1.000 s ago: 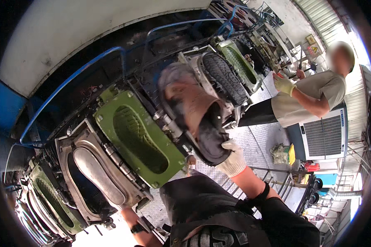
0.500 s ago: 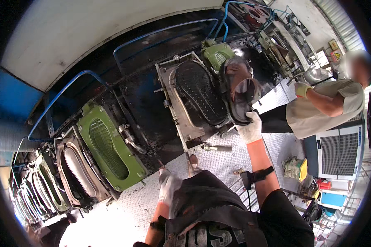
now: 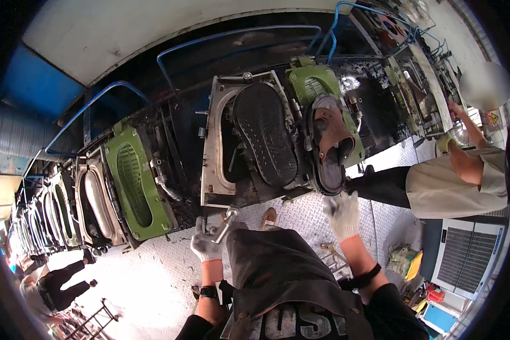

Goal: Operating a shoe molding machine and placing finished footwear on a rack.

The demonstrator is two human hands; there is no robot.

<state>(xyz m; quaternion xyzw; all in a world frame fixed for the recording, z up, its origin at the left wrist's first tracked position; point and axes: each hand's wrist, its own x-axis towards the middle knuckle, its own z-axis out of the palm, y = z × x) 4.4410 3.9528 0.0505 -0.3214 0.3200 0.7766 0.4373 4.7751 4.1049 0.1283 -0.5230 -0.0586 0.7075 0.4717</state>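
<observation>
My left hand (image 3: 207,242), in a pale glove, is beside the near edge of the open metal mould (image 3: 216,184). Its fingers are apart, and a metal handle (image 3: 225,226) on that edge crosses in front of the palm. A black shoe sole (image 3: 264,136), tread up, lies over the mould. To its right, a sandal (image 3: 330,173) with brown straps and a dark sole leans against a green mould plate (image 3: 314,73). My right hand (image 3: 341,216), gloved and slightly blurred, is just below the sandal's near end, fingers spread and holding nothing.
More moulds line up at the left, including a green one (image 3: 131,184) and a grey one (image 3: 98,201). Blue bent rails (image 3: 232,35) run behind. A co-worker (image 3: 456,181) stands at the right, near a grilled box (image 3: 470,249). Another person (image 3: 51,286) is at the far left.
My right hand has let go of the sandal, now left by the green plate. The handle has swung from pointing right to pointing down towards my left hand. The co-worker's arms moved to the machine.
</observation>
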